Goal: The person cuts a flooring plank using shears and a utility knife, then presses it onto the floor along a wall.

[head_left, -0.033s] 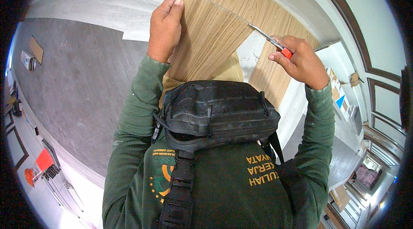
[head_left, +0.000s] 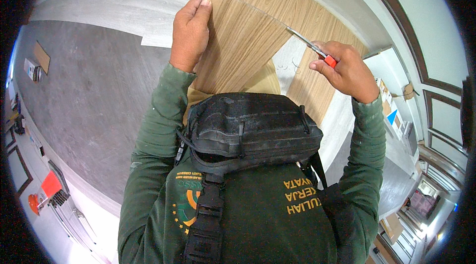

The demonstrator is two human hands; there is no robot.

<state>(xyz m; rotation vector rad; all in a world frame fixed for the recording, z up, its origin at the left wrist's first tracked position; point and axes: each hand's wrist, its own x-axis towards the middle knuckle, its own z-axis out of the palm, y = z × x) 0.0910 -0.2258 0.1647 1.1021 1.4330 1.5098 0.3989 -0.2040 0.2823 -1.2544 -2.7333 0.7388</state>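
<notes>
A sheet of wood-grain flooring (head_left: 240, 35) is held in front of me over matching wood-grain planks. At its upper left corner, my left hand (head_left: 192, 28) pinches the edge between thumb and fingers. On the other side, my right hand (head_left: 347, 70) grips scissors (head_left: 310, 43) with a red handle and slim silver blades. Their tip meets the right end of the sheet's far edge. Whether the blades are apart cannot be made out. Under the scissors shows a pale plank (head_left: 286, 60) with dark scribbled marks.
A black bag (head_left: 253, 127) is strapped across my chest. Dark grey flooring (head_left: 94, 80) spreads out left, with a small box (head_left: 32, 69) on it. Red and metal items (head_left: 52, 187) stand lower left. Panelled doors (head_left: 421, 21) line the right side.
</notes>
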